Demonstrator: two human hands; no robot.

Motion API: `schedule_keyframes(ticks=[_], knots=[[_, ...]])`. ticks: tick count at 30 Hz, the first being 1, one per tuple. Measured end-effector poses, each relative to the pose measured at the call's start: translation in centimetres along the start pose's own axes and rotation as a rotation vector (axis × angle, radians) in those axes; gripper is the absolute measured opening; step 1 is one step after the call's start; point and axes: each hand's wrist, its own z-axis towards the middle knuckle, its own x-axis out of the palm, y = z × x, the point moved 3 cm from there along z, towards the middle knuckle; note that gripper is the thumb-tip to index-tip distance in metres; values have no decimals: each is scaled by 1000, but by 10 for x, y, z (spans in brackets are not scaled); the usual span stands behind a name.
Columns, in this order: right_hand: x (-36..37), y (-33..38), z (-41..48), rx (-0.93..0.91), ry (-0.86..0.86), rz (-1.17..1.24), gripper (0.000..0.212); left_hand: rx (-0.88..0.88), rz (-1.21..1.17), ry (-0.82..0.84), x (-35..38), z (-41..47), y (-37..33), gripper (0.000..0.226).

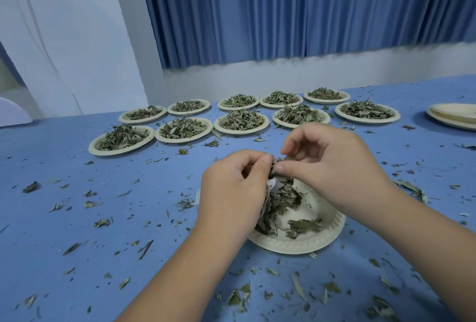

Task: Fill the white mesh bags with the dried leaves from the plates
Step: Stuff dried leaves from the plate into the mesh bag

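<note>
Before you is a table (77, 218) covered in blue cloth, reaching across the whole lower view. Past its far edge you face a low white wall (309, 71), with a blue pleated curtain (283, 12) hanging above it. To your left, a pale sheer drape (38, 38) hangs beside a white pillar (131, 25). The light is soft and even.

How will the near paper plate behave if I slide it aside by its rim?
The near paper plate looks thin and holds few leaves, so it is probably light and should slide easily on the blue tablecloth. Its rim may flex if lifted one-sided. The dried leaves on it lie loose and would likely spill if it tips.
</note>
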Motion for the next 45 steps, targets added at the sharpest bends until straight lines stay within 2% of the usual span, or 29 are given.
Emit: schedule_keyframes(ticks=[2, 4, 7, 11, 15, 17, 21, 25, 29, 31, 35, 37, 39, 42, 45], knots=[[2, 4, 2, -63, 4, -81, 20, -8, -1, 0, 0, 1, 0, 20], [5, 5, 1, -83, 83, -94, 14, -17, 5, -5, -2, 3, 2, 18], [7, 3, -1, -77, 188, -108, 21, -35, 0, -17, -6, 6, 5, 18], [6, 4, 1, -65, 118, -121, 34, -31, 0, -14, -6, 6, 6, 18], [6, 4, 10, -59, 95, -101, 24, -30, -59, -15, -6, 6, 6, 19], [6, 2, 17, -17, 131, -37, 23, -27, -80, -9, -5, 5, 5, 20], [9, -8, 29, 117, 249, -80, 33, -8, -91, -4, -5, 4, 3, 22], [18, -9, 34, 198, 382, -44, 21, 9, -106, 31, -4, 4, 2, 20], [29, -9, 37, 172, 315, -180, 7, 13, -100, 23, -5, 4, 2, 21], [29, -9, 35, 158, 291, -191, 8, 24, -88, 4, -8, 5, 2, 23], [15, -9, 27, 218, 333, 11, 28, 6, -125, -61, -13, 9, 2, 21], [7, -8, 21, 255, 392, 61, 44, -34, -156, -94, -16, 10, 5, 20], [0, -6, 14, 254, 399, 69, 50, -59, -188, -109, -17, 12, 6, 19], [-3, -1, 7, 178, 291, 29, 46, -56, -200, -128, -18, 12, 6, 19], [1, 4, 6, 66, 184, -13, 28, -57, -211, -127, -17, 12, 7, 20]])
